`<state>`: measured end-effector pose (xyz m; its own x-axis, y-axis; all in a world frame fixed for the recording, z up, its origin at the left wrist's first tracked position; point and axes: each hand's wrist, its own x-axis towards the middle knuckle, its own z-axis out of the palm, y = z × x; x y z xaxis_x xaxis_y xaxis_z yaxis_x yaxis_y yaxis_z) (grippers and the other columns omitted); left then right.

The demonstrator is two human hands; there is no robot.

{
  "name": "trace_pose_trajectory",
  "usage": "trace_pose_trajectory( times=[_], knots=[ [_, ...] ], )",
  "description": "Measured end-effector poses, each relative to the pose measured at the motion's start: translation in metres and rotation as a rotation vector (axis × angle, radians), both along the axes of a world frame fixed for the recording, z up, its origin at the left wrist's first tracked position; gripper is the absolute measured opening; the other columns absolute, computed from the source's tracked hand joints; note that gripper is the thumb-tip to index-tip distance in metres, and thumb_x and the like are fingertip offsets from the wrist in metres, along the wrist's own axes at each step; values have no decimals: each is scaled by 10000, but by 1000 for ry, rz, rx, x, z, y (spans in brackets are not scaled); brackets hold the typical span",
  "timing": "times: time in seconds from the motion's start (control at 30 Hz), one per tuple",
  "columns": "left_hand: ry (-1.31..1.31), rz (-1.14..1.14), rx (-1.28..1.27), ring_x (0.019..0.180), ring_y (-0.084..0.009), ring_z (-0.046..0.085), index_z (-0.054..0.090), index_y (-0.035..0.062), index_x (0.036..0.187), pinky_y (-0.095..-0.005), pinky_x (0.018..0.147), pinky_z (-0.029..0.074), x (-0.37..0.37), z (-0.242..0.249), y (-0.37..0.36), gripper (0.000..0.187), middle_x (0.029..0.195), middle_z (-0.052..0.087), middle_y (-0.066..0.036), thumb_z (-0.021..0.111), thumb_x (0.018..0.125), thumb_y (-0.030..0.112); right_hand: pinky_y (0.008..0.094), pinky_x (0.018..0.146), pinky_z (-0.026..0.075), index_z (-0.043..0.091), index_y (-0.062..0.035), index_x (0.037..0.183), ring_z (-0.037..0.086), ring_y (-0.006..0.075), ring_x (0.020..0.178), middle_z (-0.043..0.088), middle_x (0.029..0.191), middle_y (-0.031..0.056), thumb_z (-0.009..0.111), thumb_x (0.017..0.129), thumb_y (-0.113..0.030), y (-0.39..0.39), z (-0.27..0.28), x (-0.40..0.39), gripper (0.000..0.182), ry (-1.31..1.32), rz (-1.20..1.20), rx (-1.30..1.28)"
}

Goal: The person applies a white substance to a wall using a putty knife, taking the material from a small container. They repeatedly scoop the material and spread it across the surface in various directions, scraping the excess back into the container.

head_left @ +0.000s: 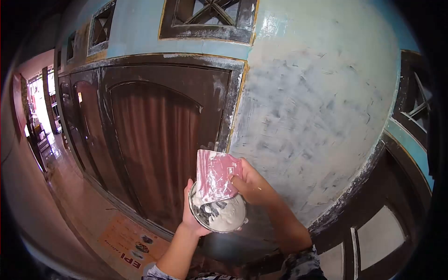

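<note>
A round bowl (228,217) with whitish paste inside rests in my left hand (190,212), whose fingers wrap its left side and underside. My right hand (252,184) grips a flat pink scraper (214,175) smeared with white paste. The scraper's lower edge is over the bowl's rim, at the paste. Behind the hands is a wall (308,112) with uneven grey-white patches of paste on its surface.
A dark window frame with glass (154,135) and a reddish curtain behind it stands on the left. Dark panelled woodwork (387,186) is at the right. An orange printed banner (133,242) lies on the floor. A passage leads to a bright opening far left.
</note>
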<state>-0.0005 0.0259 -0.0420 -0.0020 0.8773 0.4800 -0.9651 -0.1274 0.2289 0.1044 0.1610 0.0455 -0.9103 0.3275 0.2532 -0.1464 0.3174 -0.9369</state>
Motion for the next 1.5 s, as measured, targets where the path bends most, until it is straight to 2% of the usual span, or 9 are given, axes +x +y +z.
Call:
trace_pose_trajectory(
  times=[0.17, 0.2, 0.27, 0.3, 0.47, 0.53, 0.67, 1.33, 1.5],
  knots=[
    [-25, 142, -29, 1207, -380, 610, 502, 109, 1451, -568, 1008, 496, -1, -6, 6, 791, 1394, 586, -166, 351, 966, 715, 297, 961, 467, 417, 33, 1337, 565, 92, 1081, 619, 1209, 67, 490, 1009, -29, -13, 0, 0, 343, -46, 37, -71],
    [-176, 162, -141, 1211, -405, 591, 461, 110, 1469, -668, 956, 478, -5, -8, 12, 858, 1401, 565, -179, 288, 943, 766, 297, 961, 467, 417, 33, 1337, 565, 92, 1081, 619, 1209, 67, 490, 1009, -29, -12, -1, 0, 343, -47, 38, -71],
    [-102, 126, 2, 1226, -404, 581, 470, 109, 1466, -639, 981, 476, -6, -7, 8, 852, 1407, 570, -167, 288, 948, 760, 306, 1025, 449, 355, 16, 1448, 562, 129, 1184, 605, 1289, 71, 456, 1014, -1, -9, -1, 3, 446, -8, 96, -184],
    [-103, 165, -32, 1232, -404, 579, 477, 107, 1463, -646, 983, 472, -6, -4, 6, 851, 1418, 564, -164, 290, 948, 759, 269, 875, 497, 367, -1, 1456, 604, 99, 1033, 625, 1220, 50, 454, 1022, -32, -5, 0, 5, 444, -5, 69, -174],
    [-127, 134, 104, 1252, -418, 575, 548, 101, 1420, -646, 1021, 453, -17, 3, -3, 819, 1438, 562, -164, 357, 946, 741, 227, 740, 451, 393, -28, 1466, 551, 38, 866, 636, 1159, 2, 481, 1013, -86, 19, 12, 26, 465, 33, 29, -196],
    [-107, 166, 2, 1217, -474, 572, 547, 98, 1406, -782, 918, 424, -25, -1, -2, 873, 1405, 576, -183, 317, 923, 787, 218, 716, 413, 401, -23, 1458, 510, 22, 842, 634, 1144, -6, 477, 1012, -80, 30, 11, 32, 456, 52, 59, -147],
    [-78, 130, 32, 1250, -516, 534, 528, 119, 1428, -841, 918, 362, -28, 4, -4, 909, 1453, 533, -186, 322, 893, 824, 287, 941, 474, 395, 8, 1439, 579, 87, 1067, 611, 1247, 45, 442, 1009, -46, 22, 16, 35, 437, 62, 8, -146],
    [-59, 320, -132, 1184, -414, 609, 560, 71, 1359, -700, 955, 475, -18, -1, 13, 898, 1356, 598, -180, 332, 906, 812, 270, 910, 490, 482, -14, 1358, 596, 77, 1015, 627, 1204, 23, 437, 1027, -71, 29, -25, 21, 339, 21, -33, -205],
    [-37, 374, -159, 1199, -344, 615, 560, 53, 1356, -534, 1010, 505, -11, -2, 16, 905, 1351, 609, -159, 330, 909, 806, 277, 919, 499, 484, -5, 1361, 612, 86, 1019, 642, 1202, 40, 444, 1015, -70, 26, -28, 20, 354, 20, -7, -351]
  ],
)
